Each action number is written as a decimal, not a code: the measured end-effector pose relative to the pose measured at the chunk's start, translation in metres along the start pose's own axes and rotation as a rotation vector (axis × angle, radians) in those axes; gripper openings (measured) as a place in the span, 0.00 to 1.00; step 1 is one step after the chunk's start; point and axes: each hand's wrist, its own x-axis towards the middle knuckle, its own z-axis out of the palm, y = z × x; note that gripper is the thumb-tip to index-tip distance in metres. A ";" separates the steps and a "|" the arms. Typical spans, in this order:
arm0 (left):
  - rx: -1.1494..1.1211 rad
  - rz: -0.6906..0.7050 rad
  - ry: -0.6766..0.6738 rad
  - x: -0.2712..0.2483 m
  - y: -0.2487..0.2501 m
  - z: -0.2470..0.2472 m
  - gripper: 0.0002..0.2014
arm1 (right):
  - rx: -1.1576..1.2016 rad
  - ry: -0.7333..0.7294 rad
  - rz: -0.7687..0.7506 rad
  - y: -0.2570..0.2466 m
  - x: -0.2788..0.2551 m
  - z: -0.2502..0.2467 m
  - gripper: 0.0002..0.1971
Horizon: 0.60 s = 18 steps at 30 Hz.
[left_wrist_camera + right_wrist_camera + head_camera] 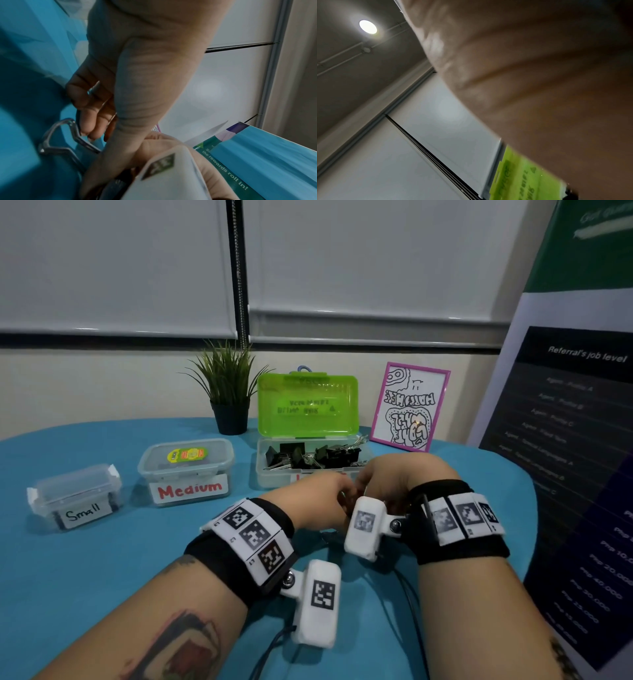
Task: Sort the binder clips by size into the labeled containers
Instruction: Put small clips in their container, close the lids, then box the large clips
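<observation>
My left hand (325, 498) and right hand (383, 477) meet just in front of the clear container (270, 479) whose red label they mostly cover. That box holds several black binder clips (318, 457) with silver handles. In the left wrist view my left fingers (87, 121) curl round a binder clip's silver wire handle (56, 136). My right hand (171, 143) presses close beside them, and its fingertips are hidden in every view. The "Medium" container (186, 470) and the "Small" container (73, 498) stand to the left.
The box's green lid (308, 405) stands open behind it, also seen as a green lid (518, 180) past my right palm. A potted plant (229, 395), a pink framed drawing (409, 407) and a banner (565, 457) line the back and right. A blue cloth (102, 577) covers the table.
</observation>
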 end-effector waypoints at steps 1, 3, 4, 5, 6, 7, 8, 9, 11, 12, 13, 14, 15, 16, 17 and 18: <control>-0.018 -0.032 0.006 0.001 -0.002 0.000 0.12 | 0.001 0.004 -0.012 -0.001 0.002 0.001 0.15; -0.088 -0.099 -0.007 0.002 -0.005 0.000 0.16 | 0.008 -0.001 -0.022 -0.001 0.005 0.002 0.14; -0.115 -0.114 -0.019 0.002 -0.005 -0.001 0.16 | 0.019 -0.010 -0.025 -0.001 0.005 0.002 0.13; -0.126 -0.123 -0.030 0.003 -0.006 -0.001 0.16 | 0.031 -0.022 -0.033 0.000 0.007 0.002 0.13; -0.127 -0.122 -0.041 0.003 -0.005 -0.002 0.15 | 0.038 -0.035 -0.045 0.001 0.009 0.003 0.12; -0.119 -0.125 -0.047 0.002 -0.005 -0.002 0.15 | 0.041 -0.050 -0.058 0.001 0.010 0.004 0.12; -0.111 -0.125 -0.047 0.003 -0.005 -0.003 0.14 | 0.044 -0.058 -0.070 0.001 0.010 0.005 0.11; -0.112 -0.128 -0.042 0.003 -0.004 -0.003 0.16 | 0.053 -0.062 -0.080 0.002 0.012 0.005 0.11; -0.129 -0.135 -0.027 0.002 -0.005 -0.003 0.24 | 0.106 -0.064 -0.101 0.004 0.014 0.005 0.10; -0.134 -0.140 -0.007 0.002 -0.005 -0.003 0.29 | 0.153 -0.066 -0.115 0.005 0.014 0.005 0.08; -0.142 -0.152 0.015 0.002 -0.006 -0.003 0.31 | 0.206 -0.068 -0.137 0.006 0.014 0.004 0.05; -0.159 -0.159 0.036 0.003 -0.007 -0.005 0.31 | 0.259 -0.068 -0.164 0.007 0.015 0.003 0.06; -0.172 -0.168 0.049 0.002 -0.008 -0.006 0.27 | 0.302 -0.059 -0.191 0.009 0.016 0.003 0.07; -0.178 -0.172 0.052 0.002 -0.009 -0.008 0.21 | 0.341 -0.042 -0.215 0.010 0.016 0.003 0.08; -0.193 -0.179 0.052 0.002 -0.011 -0.008 0.15 | 0.387 -0.016 -0.243 0.012 0.016 0.003 0.09; -0.216 -0.178 0.055 0.002 -0.012 -0.009 0.09 | 0.442 0.008 -0.272 0.013 0.015 0.003 0.09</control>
